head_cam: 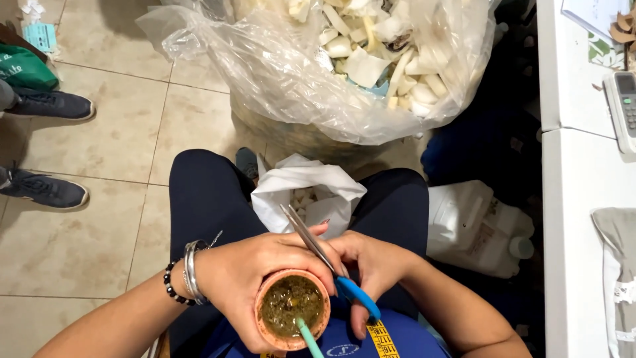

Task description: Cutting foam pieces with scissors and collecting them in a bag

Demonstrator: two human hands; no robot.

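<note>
Over the lap: left hand (248, 282) wrapped around full cup (292, 308), right hand (371, 265) closed on scissors (324, 258) touching its rim, likely tipping it.

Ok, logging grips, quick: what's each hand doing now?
Left hand: closed around round brown cup of green herb.
Right hand: closed on blue-handled metal scissors.

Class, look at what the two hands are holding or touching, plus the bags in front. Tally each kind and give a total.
Cups: 1
Straws: 1
Scissors: 1
Clear plastic bags: 1
White bags: 1
Total: 5
</note>
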